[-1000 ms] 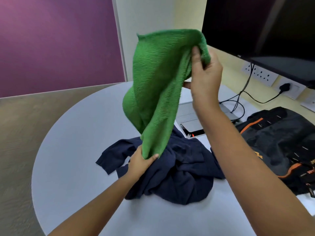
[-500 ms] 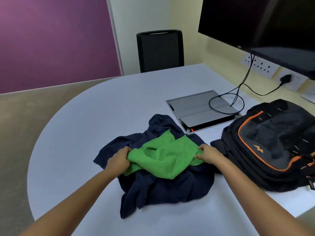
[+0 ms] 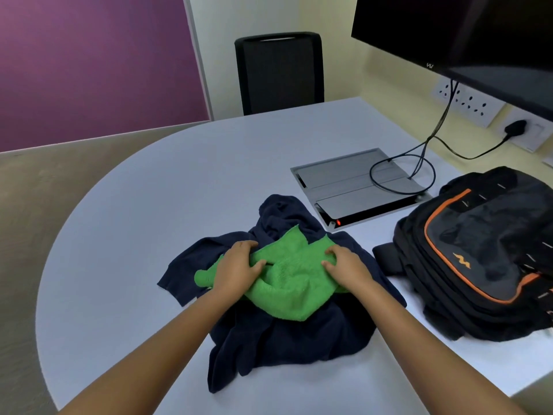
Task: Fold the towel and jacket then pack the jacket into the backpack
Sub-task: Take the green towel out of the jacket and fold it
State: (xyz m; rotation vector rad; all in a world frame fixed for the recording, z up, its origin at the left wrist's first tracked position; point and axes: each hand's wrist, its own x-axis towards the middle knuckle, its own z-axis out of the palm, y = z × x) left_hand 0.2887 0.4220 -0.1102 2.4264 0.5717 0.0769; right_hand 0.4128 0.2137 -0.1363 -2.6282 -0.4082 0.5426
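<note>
A green towel [image 3: 291, 275] lies crumpled on top of a dark navy jacket [image 3: 287, 330], which is bunched in a heap on the white table [image 3: 149, 205]. My left hand [image 3: 236, 269] presses on the towel's left part, with the thumb pinching a fold. On the towel's right part rests my right hand [image 3: 344, 266], fingers curled into the cloth. A black backpack with orange trim [image 3: 475, 253] lies flat on the table to the right of the jacket, its zip shut as far as I can see.
A grey cable box [image 3: 356, 187] is set into the table behind the jacket, with black cables [image 3: 419, 163] looping over it. A black chair [image 3: 279, 73] stands at the far side. A dark monitor [image 3: 463, 34] hangs at the upper right above wall sockets [image 3: 469, 103].
The towel came down from the air onto the jacket. Since half a second ago both hands have slid inward over it, bunching the cloth toward the middle.
</note>
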